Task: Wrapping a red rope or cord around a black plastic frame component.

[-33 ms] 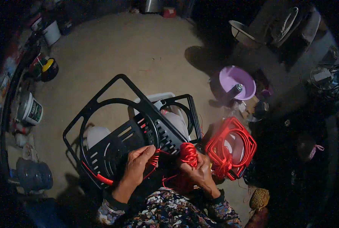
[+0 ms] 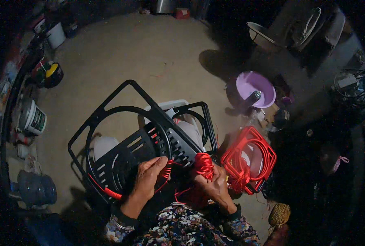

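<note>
A black plastic frame (image 2: pixel 147 107) with a round ring and slotted panels lies tilted across my lap. Red cord is wound in tight coils round part of its ring near my left hand (image 2: pixel 150 174). That hand is closed, thumb and fingers pinching the ring beside the coils. My right hand (image 2: pixel 216 184) grips a bundle of red cord (image 2: pixel 204 166), which bulges above the fist. A strand of cord hangs between the hands. Another red wrapping (image 2: pixel 112 193) covers the frame's lower left edge. Beside my right hand stands a similar frame wrapped in red (image 2: pixel 250 162).
A lilac basin (image 2: pixel 268 88) holding a dark can stands on the floor ahead right. White buckets (image 2: pixel 37 121), a yellow-and-black item (image 2: pixel 53 74) and a clear water jug (image 2: pixel 37 189) line the left side. A pale stool edge (image 2: pixel 176 103) shows under the black frame.
</note>
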Motion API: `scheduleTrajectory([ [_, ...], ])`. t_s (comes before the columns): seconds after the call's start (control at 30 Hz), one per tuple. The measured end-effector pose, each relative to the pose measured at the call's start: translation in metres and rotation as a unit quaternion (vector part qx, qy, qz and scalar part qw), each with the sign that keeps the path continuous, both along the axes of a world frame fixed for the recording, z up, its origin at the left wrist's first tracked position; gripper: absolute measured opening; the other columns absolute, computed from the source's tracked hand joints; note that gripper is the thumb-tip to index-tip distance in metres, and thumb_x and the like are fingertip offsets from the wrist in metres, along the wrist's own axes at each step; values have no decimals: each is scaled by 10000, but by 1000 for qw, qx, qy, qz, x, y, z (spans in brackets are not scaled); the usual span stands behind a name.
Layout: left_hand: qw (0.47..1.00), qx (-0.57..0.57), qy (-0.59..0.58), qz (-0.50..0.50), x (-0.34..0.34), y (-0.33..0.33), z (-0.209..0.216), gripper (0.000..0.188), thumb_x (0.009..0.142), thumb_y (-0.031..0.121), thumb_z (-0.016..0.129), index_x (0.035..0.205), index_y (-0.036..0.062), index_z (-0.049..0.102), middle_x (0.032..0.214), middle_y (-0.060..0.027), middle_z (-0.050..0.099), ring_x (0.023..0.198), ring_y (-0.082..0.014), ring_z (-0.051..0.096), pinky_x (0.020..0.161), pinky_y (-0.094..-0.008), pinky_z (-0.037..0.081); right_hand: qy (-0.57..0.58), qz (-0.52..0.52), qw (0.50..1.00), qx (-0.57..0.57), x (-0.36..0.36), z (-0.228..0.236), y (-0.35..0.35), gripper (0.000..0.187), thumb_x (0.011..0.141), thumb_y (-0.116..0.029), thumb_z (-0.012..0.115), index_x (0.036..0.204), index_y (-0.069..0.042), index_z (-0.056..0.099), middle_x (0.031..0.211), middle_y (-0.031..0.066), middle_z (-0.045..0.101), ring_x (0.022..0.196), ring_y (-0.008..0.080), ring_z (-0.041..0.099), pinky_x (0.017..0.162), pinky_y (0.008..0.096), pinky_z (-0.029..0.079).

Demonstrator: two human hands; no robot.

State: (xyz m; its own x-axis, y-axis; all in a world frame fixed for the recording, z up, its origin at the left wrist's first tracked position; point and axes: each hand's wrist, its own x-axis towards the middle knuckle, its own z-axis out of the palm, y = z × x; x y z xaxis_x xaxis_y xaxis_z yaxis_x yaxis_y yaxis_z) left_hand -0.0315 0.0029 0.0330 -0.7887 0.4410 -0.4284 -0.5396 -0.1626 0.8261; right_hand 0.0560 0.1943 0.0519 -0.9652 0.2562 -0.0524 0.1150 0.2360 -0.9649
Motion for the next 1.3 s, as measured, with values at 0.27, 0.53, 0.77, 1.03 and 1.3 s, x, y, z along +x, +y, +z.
scheduleTrajectory([
  [0.27, 998, 34, -24, 55, 0, 15, -1, 250, 893, 247, 621, 918, 4, 676, 747, -7, 643, 620, -70, 570, 565, -224, 466, 103, -74, 992, 16, -14, -23, 3, 289, 713, -118, 715, 956, -15, 595, 807, 64, 620, 716, 151, 580, 674, 291, 474],
  [0.53, 995, 22, -43, -87, -15, 10, 8, 288, 901, 281, 586, 1012, 22, 646, 761, -12, 649, 627, -78, 602, 534, -221, 465, 9, -116, 993, 2, -20, -29, 8, 143, 731, -108, 656, 816, -69, 548, 702, -13, 541, 636, 111, 507, 607, 279, 435],
  [0.77, 995, 42, -59, -67, -7, 21, 3, 328, 904, 318, 585, 987, 6, 645, 814, -37, 655, 718, -99, 620, 618, -246, 489, 34, -97, 995, -5, -23, -30, 17, 116, 722, -90, 636, 807, -71, 559, 696, -25, 548, 629, 83, 505, 596, 259, 435],
  [1.03, 993, 23, -63, -94, 5, 12, -1, 343, 885, 311, 617, 977, -18, 654, 799, -70, 653, 732, -129, 619, 665, -246, 475, 40, -108, 993, -15, -22, -33, 17, 130, 706, -109, 653, 785, -65, 560, 655, -14, 547, 586, 100, 509, 567, 275, 437],
  [1.3, 991, 6, -100, -84, 14, 9, 4, 299, 864, 250, 639, 927, -41, 668, 776, -81, 654, 718, -127, 611, 660, -233, 464, 50, -97, 993, 40, -20, -21, 17, 186, 748, -80, 693, 750, -58, 508, 657, -20, 513, 612, 74, 474, 549, 267, 418],
])
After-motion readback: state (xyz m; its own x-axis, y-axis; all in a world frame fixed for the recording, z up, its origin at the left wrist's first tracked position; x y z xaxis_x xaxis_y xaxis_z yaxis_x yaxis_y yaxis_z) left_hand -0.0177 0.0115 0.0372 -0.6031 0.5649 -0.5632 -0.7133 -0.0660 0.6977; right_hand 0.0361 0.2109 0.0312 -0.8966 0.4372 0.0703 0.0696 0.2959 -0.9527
